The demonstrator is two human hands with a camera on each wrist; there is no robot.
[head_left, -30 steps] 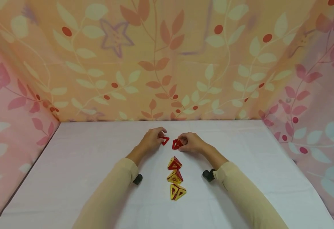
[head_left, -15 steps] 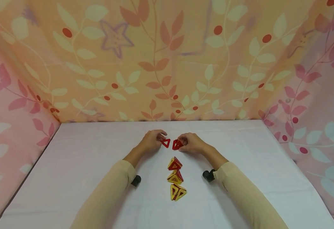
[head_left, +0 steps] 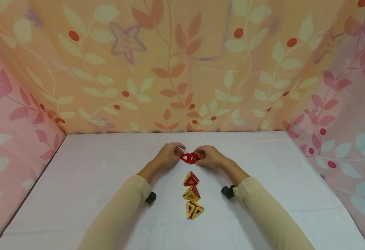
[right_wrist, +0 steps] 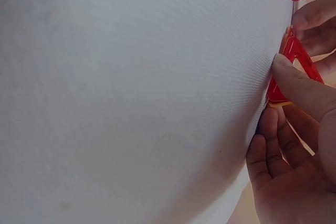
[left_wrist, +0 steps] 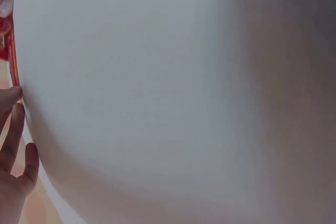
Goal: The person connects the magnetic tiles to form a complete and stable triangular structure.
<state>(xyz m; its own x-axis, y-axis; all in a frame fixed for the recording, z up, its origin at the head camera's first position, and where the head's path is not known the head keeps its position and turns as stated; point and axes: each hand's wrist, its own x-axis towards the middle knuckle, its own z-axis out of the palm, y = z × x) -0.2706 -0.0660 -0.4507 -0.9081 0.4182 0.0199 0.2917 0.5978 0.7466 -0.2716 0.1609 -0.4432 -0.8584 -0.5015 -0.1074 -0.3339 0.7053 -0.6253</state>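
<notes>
Pinched at its left corner, a red open-centred triangle tile (head_left: 184, 160) sits between my left hand (head_left: 169, 153) and a group of red triangle tiles (head_left: 194, 159) in the head view. That group is gripped by my right hand (head_left: 211, 155), and the two reds meet edge to edge. In the right wrist view the right hand (right_wrist: 296, 156) has its thumb pressed over a red triangle tile (right_wrist: 277, 94). The left wrist view shows the left hand (left_wrist: 16, 166) only at its edge, fingertips at a thin red tile edge (left_wrist: 14, 72).
Nearer the body stand three small pyramids of triangle tiles in a line: a red and yellow one (head_left: 191, 178), a yellow one with a red side (head_left: 191, 193), and a mostly yellow one (head_left: 189, 211). White cloth covers the table (head_left: 91, 194); patterned curtains (head_left: 182, 114) surround it.
My left hand has moved slightly right and turned its red triangle tile, bringing it against the tiles in the right hand. The right hand and pyramids have stayed put.
</notes>
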